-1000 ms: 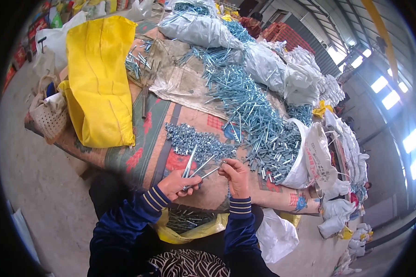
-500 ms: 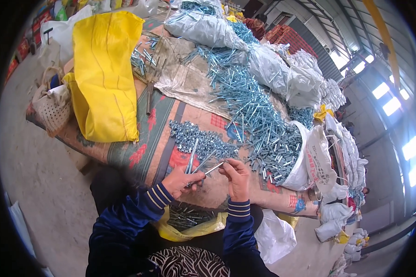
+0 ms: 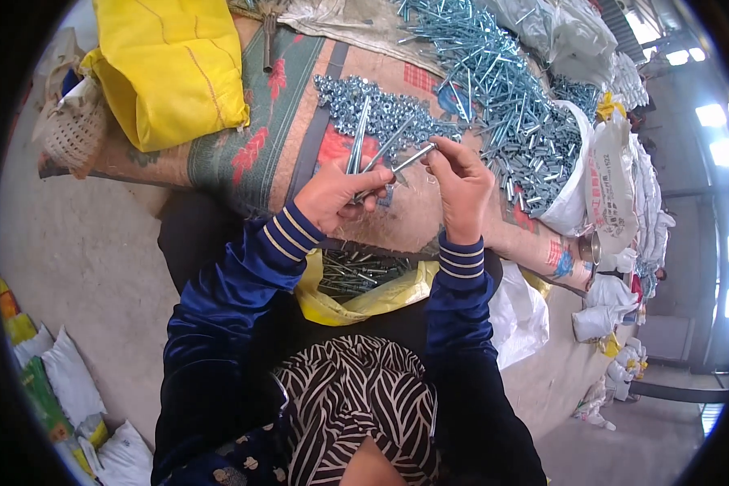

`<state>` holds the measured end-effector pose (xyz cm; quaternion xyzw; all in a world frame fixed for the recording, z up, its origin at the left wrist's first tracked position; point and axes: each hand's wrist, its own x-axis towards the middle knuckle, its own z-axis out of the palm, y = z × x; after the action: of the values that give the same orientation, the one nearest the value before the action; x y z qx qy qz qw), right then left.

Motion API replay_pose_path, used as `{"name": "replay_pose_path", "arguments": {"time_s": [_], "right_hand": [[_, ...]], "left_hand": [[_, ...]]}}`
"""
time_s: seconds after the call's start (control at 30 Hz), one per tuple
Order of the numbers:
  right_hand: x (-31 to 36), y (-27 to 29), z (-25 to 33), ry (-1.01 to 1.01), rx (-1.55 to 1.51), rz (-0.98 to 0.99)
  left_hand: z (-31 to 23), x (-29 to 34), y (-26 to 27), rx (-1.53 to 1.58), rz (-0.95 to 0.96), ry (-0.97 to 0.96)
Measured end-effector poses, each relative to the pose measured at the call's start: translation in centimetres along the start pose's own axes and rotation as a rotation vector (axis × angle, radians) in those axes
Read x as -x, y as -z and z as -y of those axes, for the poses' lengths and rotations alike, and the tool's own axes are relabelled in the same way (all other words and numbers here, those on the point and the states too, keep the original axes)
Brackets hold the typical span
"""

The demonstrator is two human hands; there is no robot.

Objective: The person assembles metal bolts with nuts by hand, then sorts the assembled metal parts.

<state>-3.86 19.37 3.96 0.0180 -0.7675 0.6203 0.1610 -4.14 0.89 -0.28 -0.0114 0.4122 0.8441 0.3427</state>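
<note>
My left hand (image 3: 330,197) is closed round several thin, shiny metal bolts (image 3: 360,138), which fan out beyond the fingers. One bolt points right and carries a metal sleeve (image 3: 415,157) at its end. The thumb and fingers of my right hand (image 3: 463,188) pinch the far tip of that sleeve; any small part between the fingertips is hidden. Just beyond both hands, a heap of small metal nuts (image 3: 381,109) lies on the patterned cloth. Below them an open yellow bag (image 3: 381,304) holds dark-looking bolts (image 3: 360,271).
Loose long bolts (image 3: 494,73) spread across the far right of the cloth-covered table (image 3: 219,162). Short tubular sleeves (image 3: 543,158) spill from a white sack (image 3: 571,174). A large yellow sack (image 3: 170,73) stands at the left, near a metal rod (image 3: 269,44). A metal cup (image 3: 590,247) sits at the right edge.
The view has tipped downward, so the table and hands sit higher in the picture. Both hands keep their grip, and the right hand still pinches the end of the sleeved bolt.
</note>
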Motion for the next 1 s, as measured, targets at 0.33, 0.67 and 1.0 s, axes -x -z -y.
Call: {"name": "replay_pose_path", "arguments": {"time_s": [0.33,0.67,1.0], "right_hand": [[-1.6,1.1,-5.1,0.204,0.403,-0.126],[-2.9,-0.4,-8.1,0.464,0.927,0.139],[-2.1,1.0,-7.2,0.460,0.882,0.045]], "left_hand": [[0.0,-0.2,0.9,0.120,-0.067,-0.128],[-1.6,-0.2,1.1,0.143,-0.156,-0.193],[0.1,0.0,1.5,0.086,-0.063,-0.032]]}}
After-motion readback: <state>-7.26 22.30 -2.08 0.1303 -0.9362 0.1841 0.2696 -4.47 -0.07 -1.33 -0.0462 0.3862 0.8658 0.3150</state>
